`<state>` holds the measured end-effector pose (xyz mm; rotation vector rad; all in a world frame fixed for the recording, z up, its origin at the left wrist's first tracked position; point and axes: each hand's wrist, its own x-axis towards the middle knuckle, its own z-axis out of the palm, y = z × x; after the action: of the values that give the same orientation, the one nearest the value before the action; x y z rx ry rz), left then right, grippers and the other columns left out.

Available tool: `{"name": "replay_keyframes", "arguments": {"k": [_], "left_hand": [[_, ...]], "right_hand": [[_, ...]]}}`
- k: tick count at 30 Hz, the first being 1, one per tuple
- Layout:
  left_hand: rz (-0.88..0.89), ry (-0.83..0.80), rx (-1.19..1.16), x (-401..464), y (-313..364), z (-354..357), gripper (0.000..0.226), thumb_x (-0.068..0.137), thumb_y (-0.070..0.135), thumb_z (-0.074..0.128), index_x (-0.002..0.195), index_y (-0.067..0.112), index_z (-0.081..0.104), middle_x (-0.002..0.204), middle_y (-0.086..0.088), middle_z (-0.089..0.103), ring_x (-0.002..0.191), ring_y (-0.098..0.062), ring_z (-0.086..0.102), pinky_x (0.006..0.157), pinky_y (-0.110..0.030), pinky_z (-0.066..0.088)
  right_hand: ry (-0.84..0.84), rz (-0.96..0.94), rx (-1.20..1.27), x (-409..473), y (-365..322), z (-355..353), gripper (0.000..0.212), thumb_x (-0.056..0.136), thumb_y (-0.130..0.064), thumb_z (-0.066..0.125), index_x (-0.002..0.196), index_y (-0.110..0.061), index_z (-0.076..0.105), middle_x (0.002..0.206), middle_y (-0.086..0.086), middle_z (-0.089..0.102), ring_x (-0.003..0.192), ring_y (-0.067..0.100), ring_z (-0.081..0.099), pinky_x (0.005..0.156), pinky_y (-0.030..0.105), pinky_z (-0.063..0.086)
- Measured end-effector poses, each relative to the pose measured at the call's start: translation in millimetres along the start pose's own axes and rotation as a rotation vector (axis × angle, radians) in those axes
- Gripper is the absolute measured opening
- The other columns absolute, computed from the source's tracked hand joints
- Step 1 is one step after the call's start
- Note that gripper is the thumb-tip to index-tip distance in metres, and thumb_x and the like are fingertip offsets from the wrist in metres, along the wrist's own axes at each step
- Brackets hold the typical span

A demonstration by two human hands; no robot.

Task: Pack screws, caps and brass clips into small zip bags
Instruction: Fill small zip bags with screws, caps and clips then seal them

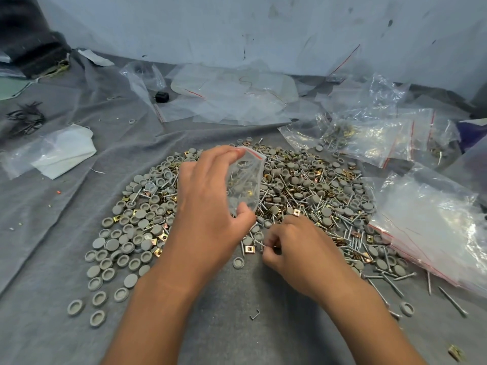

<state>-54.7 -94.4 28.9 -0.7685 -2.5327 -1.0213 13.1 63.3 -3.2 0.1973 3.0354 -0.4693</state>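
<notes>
**Bag half filled, big heap left to pack**

Left hand [208, 206] holds a small zip bag [246, 180] upright above the heap, fingers at its red-striped mouth and thumb at its bottom corner. Some screws, caps and a brass clip show through the plastic, so this bag seems partly filled. Right hand [292, 243], just below and right of the left one, has its fingers curled and pinching at something small near the edge of the heap; which piece it takes I cannot tell.

Heap [290, 185] of grey caps, screws and brass clips spreads under and beyond both hands on the grey cloth [52, 233]. It is very large, so I judge most of the work is left. Filled bags [369, 138] lie far beyond the right hand, and a stack of empty bags [427, 222] lies just right of it.

Loose caps [110, 262] are scattered left of the left hand. More plastic sheets [232, 96] lie far ahead. Nothing blocks the hands; mixed pieces only make picking slow.
</notes>
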Motion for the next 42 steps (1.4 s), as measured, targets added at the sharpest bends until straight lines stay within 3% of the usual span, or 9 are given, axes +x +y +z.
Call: {"name": "replay_keyframes", "arguments": {"k": [5, 11, 20, 24, 27, 32, 36, 42], "left_hand": [[-0.002, 0.008, -0.007, -0.8, 0.5, 1.2, 0.070, 0.076, 0.017, 0.067, 0.142, 0.025, 0.046, 0.134, 0.018, 0.043, 0.114, -0.004, 0.030, 0.100, -0.003, 0.019], [-0.002, 0.005, -0.002, -0.2, -1.0, 1.0, 0.071, 0.073, 0.013, 0.071, 0.140, 0.020, 0.050, 0.135, 0.011, 0.048, 0.114, -0.010, 0.034, 0.100, -0.005, 0.020], [-0.005, -0.001, 0.000, 0.7, -0.1, 1.3, 0.071, 0.073, 0.017, 0.069, 0.141, 0.023, 0.047, 0.136, 0.012, 0.047, 0.115, -0.008, 0.032, 0.099, -0.005, 0.021], [0.001, -0.003, -0.004, 0.1, -1.3, 3.4, 0.072, 0.073, 0.015, 0.070, 0.141, 0.020, 0.049, 0.137, 0.009, 0.048, 0.116, -0.011, 0.034, 0.098, -0.011, 0.022], [0.007, -0.004, -0.010, 0.1, -2.0, 3.2, 0.071, 0.072, 0.013, 0.070, 0.140, 0.019, 0.050, 0.137, 0.008, 0.049, 0.118, -0.014, 0.038, 0.102, -0.005, 0.017], [0.004, 0.001, -0.003, 0.7, -3.6, 2.0, 0.070, 0.073, 0.015, 0.070, 0.140, 0.020, 0.050, 0.136, 0.010, 0.048, 0.116, -0.012, 0.036, 0.101, -0.005, 0.018], [-0.001, -0.010, -0.004, 0.1, -1.8, 2.1, 0.070, 0.074, 0.017, 0.068, 0.140, 0.021, 0.049, 0.137, 0.011, 0.047, 0.116, -0.011, 0.035, 0.101, -0.007, 0.020], [-0.001, -0.013, -0.009, -0.5, -2.0, 2.1, 0.069, 0.074, 0.017, 0.067, 0.140, 0.022, 0.049, 0.136, 0.013, 0.047, 0.116, -0.010, 0.035, 0.102, -0.006, 0.019]], "right_hand": [[0.131, 0.063, 0.025, 0.3, 1.3, -4.2, 0.017, 0.089, -0.048, 0.057, 0.084, -0.033, 0.065, 0.091, -0.015, 0.055, 0.090, 0.009, 0.052, 0.074, 0.031, 0.046], [0.103, 0.085, -0.111, 2.8, -15.5, 8.9, 0.029, 0.090, -0.051, 0.051, 0.089, -0.029, 0.070, 0.097, -0.006, 0.060, 0.094, 0.020, 0.057, 0.083, 0.038, 0.049], [0.135, 0.201, -0.049, -4.0, -4.8, 3.5, 0.024, 0.082, -0.044, 0.055, 0.069, -0.026, 0.065, 0.081, -0.010, 0.062, 0.077, 0.015, 0.058, 0.066, 0.031, 0.051], [0.145, 0.182, -0.123, -0.2, -12.6, 11.8, 0.030, 0.089, -0.054, 0.052, 0.093, -0.029, 0.069, 0.101, -0.007, 0.062, 0.098, 0.020, 0.058, 0.080, 0.036, 0.046], [0.177, 0.148, -0.114, 1.5, -11.0, 14.9, 0.023, 0.092, -0.051, 0.054, 0.099, -0.031, 0.062, 0.105, -0.008, 0.057, 0.105, 0.019, 0.054, 0.080, 0.035, 0.042], [0.090, 0.040, -0.019, 3.1, 1.9, 8.0, 0.016, 0.094, -0.050, 0.062, 0.105, -0.040, 0.058, 0.108, -0.015, 0.048, 0.110, 0.012, 0.043, 0.081, 0.027, 0.034], [0.035, -0.040, -0.031, 5.2, 10.0, 5.8, 0.014, 0.097, -0.047, 0.060, 0.109, -0.039, 0.061, 0.107, -0.014, 0.043, 0.112, 0.013, 0.039, 0.094, 0.028, 0.037], [0.080, -0.169, -0.081, 8.2, 12.0, 10.8, 0.013, 0.102, -0.044, 0.047, 0.107, -0.035, 0.055, 0.107, -0.013, 0.036, 0.105, 0.012, 0.034, 0.093, 0.026, 0.036]]}}
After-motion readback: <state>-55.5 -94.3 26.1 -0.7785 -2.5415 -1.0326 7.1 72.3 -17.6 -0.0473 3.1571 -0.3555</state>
